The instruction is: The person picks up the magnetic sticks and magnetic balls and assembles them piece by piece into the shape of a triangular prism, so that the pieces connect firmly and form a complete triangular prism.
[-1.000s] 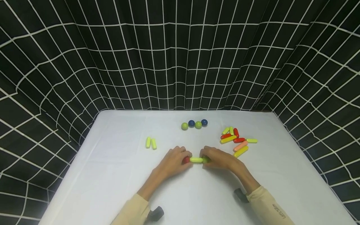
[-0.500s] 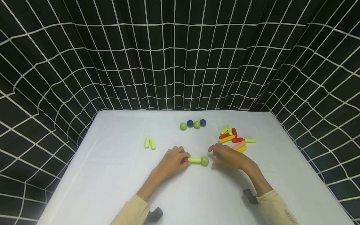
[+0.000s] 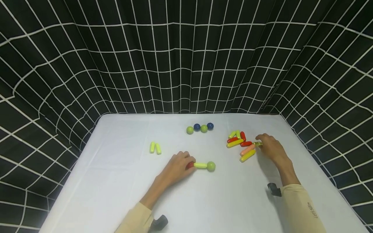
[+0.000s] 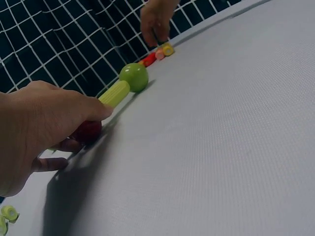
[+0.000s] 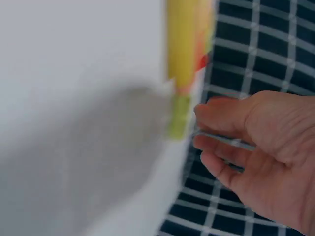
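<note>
My left hand [image 3: 178, 166] grips a red ball [image 4: 87, 132], mostly hidden by the fingers in the head view. From that ball a light green stick [image 3: 200, 165] runs right to a green ball [image 3: 211, 166], the three in a line low over the white table. My right hand [image 3: 272, 147] is over at the right group of sticks, its fingers parted and loosely bent. Just past its fingertips in the right wrist view lies another light green stick [image 5: 179, 117], apart from the fingers. A yellow stick [image 3: 247, 156] and a pink stick [image 3: 247, 149] lie left of this hand.
Farther left in the group are red sticks [image 3: 246, 144] and a second yellow stick [image 3: 234, 143]. Two green and two blue balls [image 3: 210, 126] stand in a row at the back. Two light green sticks [image 3: 158, 149] lie at left. A dark grid curtain [image 3: 186, 64] borders the table.
My right hand has let go of the green ball and moved right and back to the stick group. My left hand stays at the red ball.
</note>
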Demonstrator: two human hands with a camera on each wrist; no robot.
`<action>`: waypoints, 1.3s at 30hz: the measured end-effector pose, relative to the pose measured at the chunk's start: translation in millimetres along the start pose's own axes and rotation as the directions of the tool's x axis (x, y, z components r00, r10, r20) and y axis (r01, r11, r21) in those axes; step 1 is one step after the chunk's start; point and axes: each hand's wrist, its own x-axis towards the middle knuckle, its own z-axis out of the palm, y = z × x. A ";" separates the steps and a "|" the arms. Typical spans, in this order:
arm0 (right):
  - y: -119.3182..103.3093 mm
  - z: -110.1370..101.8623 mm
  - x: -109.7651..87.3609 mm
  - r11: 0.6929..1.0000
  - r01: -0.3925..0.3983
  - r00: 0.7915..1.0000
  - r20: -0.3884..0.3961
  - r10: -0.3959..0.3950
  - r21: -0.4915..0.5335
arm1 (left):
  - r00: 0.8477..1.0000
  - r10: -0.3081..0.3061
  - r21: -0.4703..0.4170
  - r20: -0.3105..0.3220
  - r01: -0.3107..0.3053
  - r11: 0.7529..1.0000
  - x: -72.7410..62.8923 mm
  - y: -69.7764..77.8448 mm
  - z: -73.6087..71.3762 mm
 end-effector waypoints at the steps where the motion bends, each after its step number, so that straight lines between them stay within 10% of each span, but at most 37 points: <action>1: 8.2 2.9 1.9 1.000 -0.013 1.000 0.011 0.013 -0.012 | 1.000 0.003 -0.004 0.001 -0.003 1.000 0.0 0.3 -0.2; 7: 33.6 17.0 4.7 0.994 0.017 1.000 -0.002 -0.017 -0.111 | 1.000 0.010 -0.014 0.009 -0.010 1.000 0.5 2.4 -1.7; 24: 16.2 6.4 9.6 0.976 -0.022 0.999 -0.048 0.012 -0.217 | 1.000 0.004 0.003 -0.010 -0.004 1.000 -1.3 -3.2 -4.5; 29: -19.5 -0.8 -0.3 0.993 0.022 0.999 -0.051 -0.016 0.120 | 1.000 0.004 -0.015 -0.002 -0.004 1.000 -1.5 -3.2 -3.2; 39: -115.6 38.0 -7.9 0.861 0.050 0.989 0.095 -0.113 0.506 | 1.000 0.018 0.001 -0.003 -0.018 1.000 1.3 0.7 -1.4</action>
